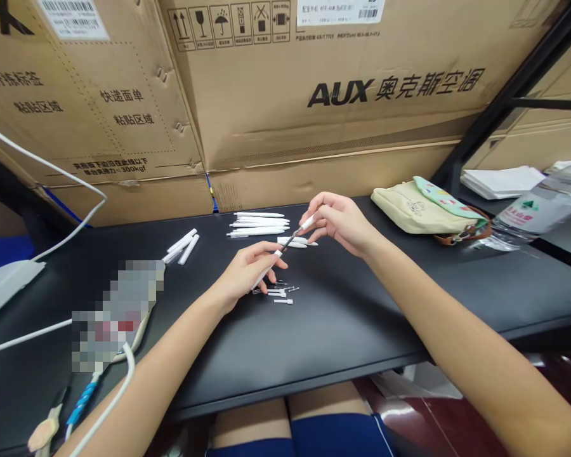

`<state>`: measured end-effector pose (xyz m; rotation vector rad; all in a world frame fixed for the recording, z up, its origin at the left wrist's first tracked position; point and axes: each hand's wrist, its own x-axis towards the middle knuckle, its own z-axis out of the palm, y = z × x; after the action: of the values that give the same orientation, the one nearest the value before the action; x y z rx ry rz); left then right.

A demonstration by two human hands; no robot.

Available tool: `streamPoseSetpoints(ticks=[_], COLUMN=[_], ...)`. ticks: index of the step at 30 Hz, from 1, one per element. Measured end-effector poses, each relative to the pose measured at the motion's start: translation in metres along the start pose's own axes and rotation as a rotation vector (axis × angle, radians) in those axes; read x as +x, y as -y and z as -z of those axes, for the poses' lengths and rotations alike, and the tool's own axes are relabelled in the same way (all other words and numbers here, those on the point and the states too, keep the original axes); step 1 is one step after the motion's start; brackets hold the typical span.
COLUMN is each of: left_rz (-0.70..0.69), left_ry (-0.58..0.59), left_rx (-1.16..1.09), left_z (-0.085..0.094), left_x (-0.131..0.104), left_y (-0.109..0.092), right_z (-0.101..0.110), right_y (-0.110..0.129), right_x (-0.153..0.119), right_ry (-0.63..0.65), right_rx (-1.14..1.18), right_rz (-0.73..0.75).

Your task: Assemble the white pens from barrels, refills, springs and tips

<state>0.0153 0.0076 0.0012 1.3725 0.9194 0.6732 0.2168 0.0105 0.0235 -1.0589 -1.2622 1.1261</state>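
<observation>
Between the fingers of my left hand [246, 271] is a white pen barrel [278, 254], held at a slant. A dark refill [289, 241] sticks up out of it toward my right hand [342, 223]. The right fingers pinch a short white pen section [308, 222] at the refill's upper end; whether the two touch is hard to tell. Behind the hands lies a row of white pens [259, 223]. Several white tapered pen pieces [299, 242] rest under the right fingers. Small white plungers [283, 301] and what look like springs [294, 289] are scattered below my left hand.
White tubes [183, 244] lie at the left, beyond a blurred-out phone-like object [124, 311] with a white cable [131, 368]. A power strip [9, 289] is at the far left. A beige pouch [409, 206] and plastic bottle [533, 209] stand right. Cardboard boxes [314, 139] wall the back.
</observation>
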Motion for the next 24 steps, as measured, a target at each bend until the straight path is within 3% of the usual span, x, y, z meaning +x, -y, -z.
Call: streamPoseSetpoints(ticks=[7, 20, 24], left_rz=[0.012, -0.029, -0.037], left_ry=[0.005, 0.027, 0.035], left_rx=[0.015, 0.060, 0.086], left_z=[0.000, 0.003, 0.003], left_x=[0.001, 0.002, 0.001], left_y=[0.001, 0.005, 0.004], right_z=[-0.004, 0.000, -0.002], right_y=[-0.002, -0.009, -0.015], right_x=[0.000, -0.003, -0.001], right_ry=[0.038, 0.348, 0.328], right_rx=[-0.024, -0.146, -0.135], right_rz=[-0.024, -0.053, -0.054])
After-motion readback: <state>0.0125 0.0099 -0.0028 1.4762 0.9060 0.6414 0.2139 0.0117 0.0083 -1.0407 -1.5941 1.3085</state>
